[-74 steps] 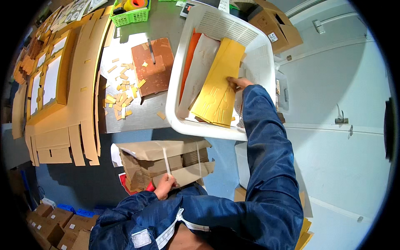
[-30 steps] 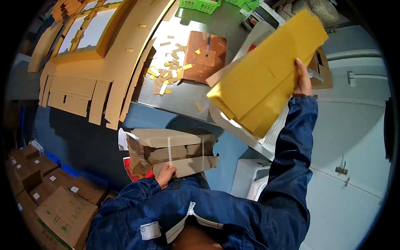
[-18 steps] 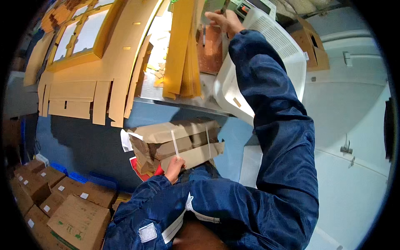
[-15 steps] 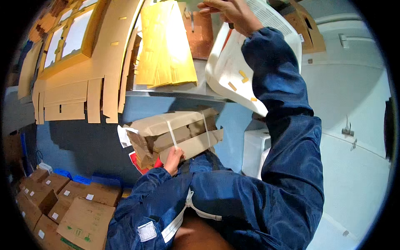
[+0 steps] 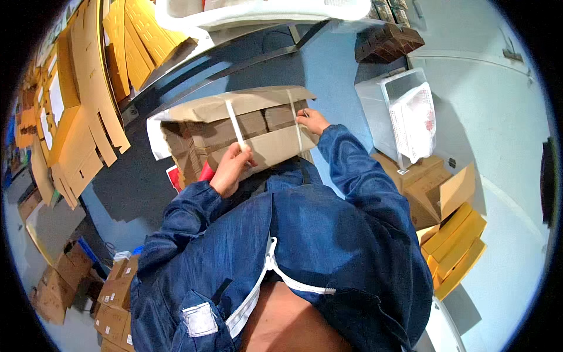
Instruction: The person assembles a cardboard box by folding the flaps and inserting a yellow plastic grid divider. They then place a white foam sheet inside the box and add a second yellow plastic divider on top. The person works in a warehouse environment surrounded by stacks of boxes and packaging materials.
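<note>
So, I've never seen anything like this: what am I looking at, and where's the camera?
There is no machine here, just someone in blue sleeves working bare-handed. The round-edged view comes from a wide camera worn on the head, looking down. The left hand pinches a white strap around a brown cardboard bundle; the right hand is at a second white strap, though whether it grips it is unclear. Beyond, yellow cardboard sheets and a white basket sit on a table.
</note>
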A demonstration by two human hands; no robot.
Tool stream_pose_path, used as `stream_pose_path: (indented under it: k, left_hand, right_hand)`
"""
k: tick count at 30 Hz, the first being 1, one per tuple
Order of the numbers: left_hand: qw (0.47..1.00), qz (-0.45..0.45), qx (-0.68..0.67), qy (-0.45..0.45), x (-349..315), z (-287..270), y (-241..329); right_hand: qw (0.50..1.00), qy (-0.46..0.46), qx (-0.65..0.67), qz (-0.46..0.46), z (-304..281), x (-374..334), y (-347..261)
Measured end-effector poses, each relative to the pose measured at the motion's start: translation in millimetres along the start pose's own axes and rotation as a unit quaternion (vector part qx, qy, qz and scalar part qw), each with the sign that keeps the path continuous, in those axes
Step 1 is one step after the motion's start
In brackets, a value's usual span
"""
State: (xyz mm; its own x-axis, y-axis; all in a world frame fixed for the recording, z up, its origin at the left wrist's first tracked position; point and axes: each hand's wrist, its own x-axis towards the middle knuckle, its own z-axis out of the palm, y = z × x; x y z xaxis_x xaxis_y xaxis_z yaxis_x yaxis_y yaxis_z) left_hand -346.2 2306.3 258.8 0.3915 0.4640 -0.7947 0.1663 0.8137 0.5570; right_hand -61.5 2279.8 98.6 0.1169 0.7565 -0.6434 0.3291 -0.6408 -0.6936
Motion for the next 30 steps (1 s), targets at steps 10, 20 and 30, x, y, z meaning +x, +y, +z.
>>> stream_pose_path:
  k: [10,20,30]
  left_hand:
    - [0.949,0.098,0.185,-0.234,-90,106,63]
    - [0.819,0.296,0.073,-0.487,-170,186,149]
    - [0.681,0.544,-0.177,-0.458,-73,178,280]
  right_hand:
    - [0.878,0.225,0.420,-0.036,-84,-243,-27]
    - [0.851,0.468,0.120,-0.207,-257,-412,-229]
    - [0.824,0.392,-0.155,-0.378,-295,-304,-525]
